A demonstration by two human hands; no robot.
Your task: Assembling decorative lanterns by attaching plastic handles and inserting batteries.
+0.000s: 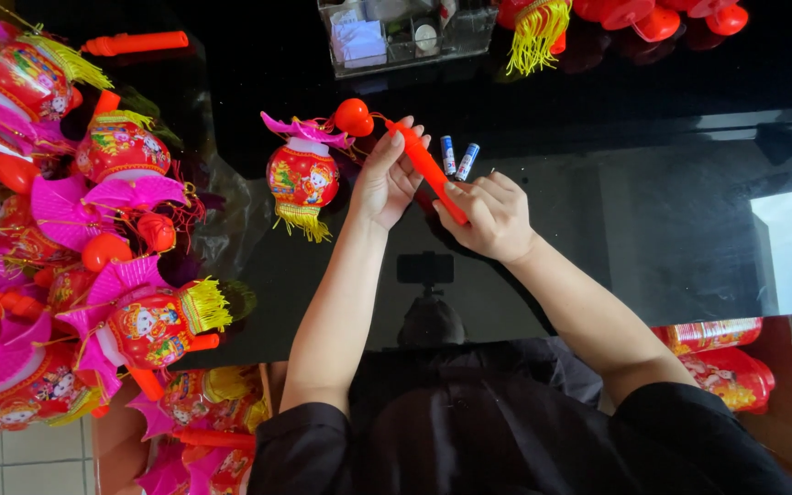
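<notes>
Both hands meet over a glossy black table [653, 220], holding one orange stick [428, 170] that runs slantwise between them. The left hand [385, 179] closes round its upper end, fingers pressed together along the stick with the fingertips pointing up; the right hand [492, 215] grips the lower end, fingers curled over it and the thumb tucked beneath, so that end is hidden. From the top of the stick a short cord leads to a red heart-shaped piece [353, 116] and a small red lantern [302, 179] with pink frills and a yellow tassel — the lantern lies on the table just beside the left hand.

Just beyond the right hand's knuckles lie two small batteries [457, 158], side by side, near the stick but apart from it. A clear plastic box [396, 37] stands at the far edge. To the left, a dense heap of finished lanterns [93, 220] — red, pink, yellow-fringed — crowds that side of the table and spills over its near edge. More red pieces [653, 18] lie at the far right, and an open carton [744, 367] of lanterns sits by the right elbow.
</notes>
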